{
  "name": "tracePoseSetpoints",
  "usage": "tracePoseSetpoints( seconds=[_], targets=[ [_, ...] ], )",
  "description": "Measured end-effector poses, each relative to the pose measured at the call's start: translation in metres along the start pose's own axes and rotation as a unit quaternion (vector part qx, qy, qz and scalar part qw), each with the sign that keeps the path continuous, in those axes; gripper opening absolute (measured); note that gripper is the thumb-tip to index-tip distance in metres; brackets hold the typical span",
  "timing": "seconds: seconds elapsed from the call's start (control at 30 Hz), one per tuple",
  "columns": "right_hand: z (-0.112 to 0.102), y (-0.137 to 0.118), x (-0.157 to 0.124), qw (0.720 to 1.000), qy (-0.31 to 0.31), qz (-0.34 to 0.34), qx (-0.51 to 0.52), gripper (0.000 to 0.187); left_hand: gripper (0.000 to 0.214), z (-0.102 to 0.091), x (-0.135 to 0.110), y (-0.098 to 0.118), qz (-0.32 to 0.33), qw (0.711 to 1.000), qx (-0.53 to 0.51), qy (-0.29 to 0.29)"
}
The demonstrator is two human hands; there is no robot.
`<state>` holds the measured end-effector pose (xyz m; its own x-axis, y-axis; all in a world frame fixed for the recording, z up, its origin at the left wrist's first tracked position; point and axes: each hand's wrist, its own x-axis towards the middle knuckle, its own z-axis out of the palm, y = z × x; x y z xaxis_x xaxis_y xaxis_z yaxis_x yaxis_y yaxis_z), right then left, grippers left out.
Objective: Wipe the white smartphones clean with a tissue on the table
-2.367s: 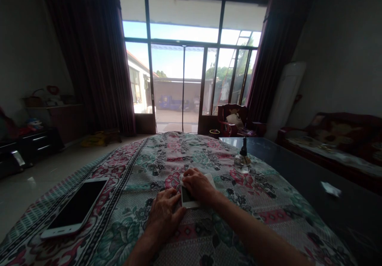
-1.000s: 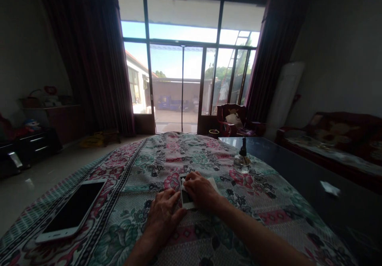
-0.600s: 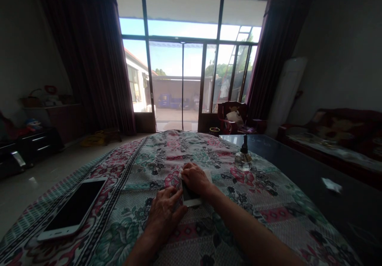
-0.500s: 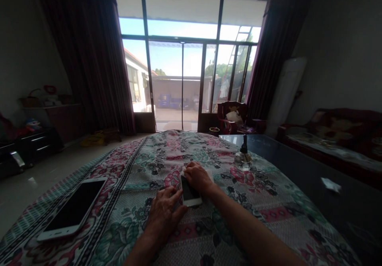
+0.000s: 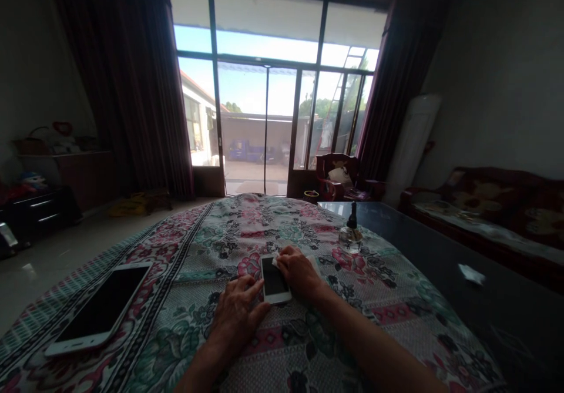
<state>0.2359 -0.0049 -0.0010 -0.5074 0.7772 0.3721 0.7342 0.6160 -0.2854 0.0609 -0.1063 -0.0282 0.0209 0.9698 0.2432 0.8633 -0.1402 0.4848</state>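
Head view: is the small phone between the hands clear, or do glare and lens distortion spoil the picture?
Head view: the glass door glares bright while the room stays dim; the bedspread curves from lens distortion; the phone between left hand and right hand is dim but sharp.

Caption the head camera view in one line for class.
Left hand steadies a smartphone while the right hand presses a white cloth against it.

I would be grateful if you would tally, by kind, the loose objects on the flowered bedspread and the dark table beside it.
Smartphones: 2 (small smartphone, larger smartphone)
White cloth: 1
Glass bottle: 1
White paper scrap: 1
Total: 5
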Motion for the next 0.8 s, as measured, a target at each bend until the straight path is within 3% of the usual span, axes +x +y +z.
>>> tracePoseSetpoints(
  seconds=[0.43, 0.8],
  targets=[
    [-0.011, -0.020, -0.051, 1.000, -0.008, -0.028, -0.004, 0.027, 0.046, -0.004, -0.002, 0.004, 0.013, 1.000, 0.000, 0.006],
    [-0.008, -0.024, -0.083, 0.995, 0.056, -0.069, 0.041, 0.027, 0.044, -0.003, -0.003, 0.000, 0.027, 1.000, -0.003, 0.012]
  ],
)
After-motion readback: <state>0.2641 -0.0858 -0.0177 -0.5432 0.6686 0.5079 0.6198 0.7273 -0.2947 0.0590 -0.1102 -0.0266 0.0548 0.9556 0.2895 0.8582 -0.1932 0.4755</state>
